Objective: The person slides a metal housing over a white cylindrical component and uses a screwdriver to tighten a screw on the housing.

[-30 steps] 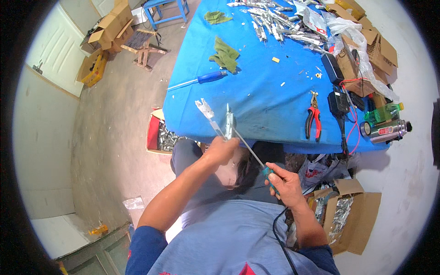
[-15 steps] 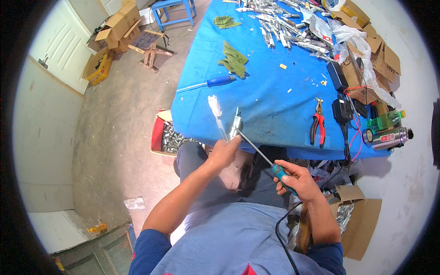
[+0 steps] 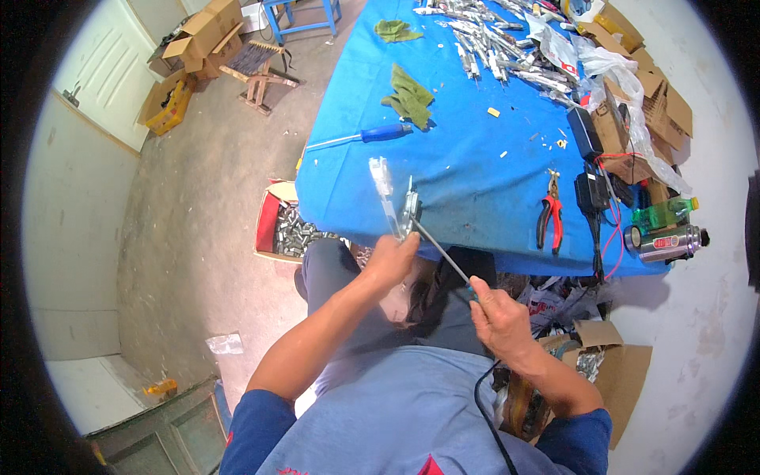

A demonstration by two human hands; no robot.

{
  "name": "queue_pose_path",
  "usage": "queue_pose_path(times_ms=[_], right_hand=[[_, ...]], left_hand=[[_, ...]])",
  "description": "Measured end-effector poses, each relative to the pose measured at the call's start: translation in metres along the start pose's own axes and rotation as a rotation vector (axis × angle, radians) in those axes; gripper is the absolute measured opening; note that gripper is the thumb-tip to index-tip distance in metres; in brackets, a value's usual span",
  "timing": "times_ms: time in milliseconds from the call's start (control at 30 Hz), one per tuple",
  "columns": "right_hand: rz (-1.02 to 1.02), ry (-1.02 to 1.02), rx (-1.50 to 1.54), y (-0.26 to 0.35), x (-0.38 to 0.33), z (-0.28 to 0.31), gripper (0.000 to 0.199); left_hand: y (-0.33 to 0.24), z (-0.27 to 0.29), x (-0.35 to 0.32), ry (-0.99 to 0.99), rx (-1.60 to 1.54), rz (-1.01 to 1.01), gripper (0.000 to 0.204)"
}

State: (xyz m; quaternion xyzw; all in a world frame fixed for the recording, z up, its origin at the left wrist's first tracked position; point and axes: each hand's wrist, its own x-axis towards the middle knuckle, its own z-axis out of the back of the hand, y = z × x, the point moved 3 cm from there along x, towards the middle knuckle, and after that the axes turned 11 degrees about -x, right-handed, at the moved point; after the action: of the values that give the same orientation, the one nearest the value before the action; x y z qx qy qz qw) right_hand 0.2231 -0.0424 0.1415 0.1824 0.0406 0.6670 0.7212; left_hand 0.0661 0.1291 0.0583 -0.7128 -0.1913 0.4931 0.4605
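Observation:
My left hand is closed around a slim white-and-silver device at the table's near edge. A clear-and-white plastic strip sticks up from the same grip, apart from the device at its far end. My right hand is wrapped round the handle of a screwdriver, hiding most of it. The screwdriver's long metal shaft slants up to the left, and its tip meets the side of the device just beyond my left fingers. Whether the tip sits in a gap cannot be made out.
On the blue-covered table lie a blue screwdriver, green cloths and red-handled pliers. A pile of similar slim devices fills the far side. Black adapters, a flask and a box of metal pieces are nearby.
My right hand has rolled over, so its back now covers the screwdriver handle that showed before. The device in my left hand has turned slightly, and the tip stays against it.

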Motion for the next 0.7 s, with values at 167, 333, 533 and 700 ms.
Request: queue_pose_path(times_ms=[167, 333, 533, 700], right_hand=[[-0.037, 0.068, 0.072, 0.000, 0.002, 0.006, 0.047], [-0.312, 0.340, 0.411, -0.012, 0.014, 0.044, 0.041], [-0.122, 0.234, 0.168, -0.019, 0.015, 0.059, 0.039], [-0.599, 0.365, 0.633, -0.057, 0.017, 0.074, 0.053]], left_hand=[[-0.011, -0.002, -0.006, 0.042, -0.155, 0.093, 0.045], [-0.015, -0.009, -0.015, 0.099, -0.158, 0.139, 0.045], [-0.004, -0.012, -0.013, 0.105, -0.085, 0.139, 0.045], [-0.011, -0.003, -0.013, 0.116, -0.278, 0.145, 0.044]])
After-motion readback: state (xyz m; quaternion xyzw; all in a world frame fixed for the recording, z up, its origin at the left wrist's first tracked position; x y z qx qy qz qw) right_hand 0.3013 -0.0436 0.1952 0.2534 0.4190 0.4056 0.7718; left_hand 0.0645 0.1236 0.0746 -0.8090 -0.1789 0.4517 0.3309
